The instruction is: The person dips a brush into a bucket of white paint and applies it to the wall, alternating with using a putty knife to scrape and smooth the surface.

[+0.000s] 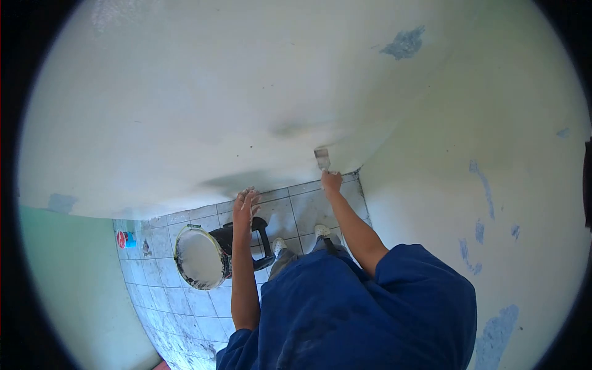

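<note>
With the right hand (331,180) gripping the putty knife (322,159) and the left hand (245,205) spread open on the wall (185,111), a steep blade could gouge wet filler.

A putty knife (322,159) is held upright against a pale, freshly skimmed wall (185,111), near the corner where that wall meets another on the right. Its short, wide metal blade is smeared with whitish filler and points upward, its flat face lying on the plaster. The handle is hidden inside the right hand (331,182), which is closed around it from below. The left hand (245,206) is open with fingers spread, dusted white, raised close to the base of the same wall, well to the left of the knife; whether it touches the surface cannot be told.
</note>
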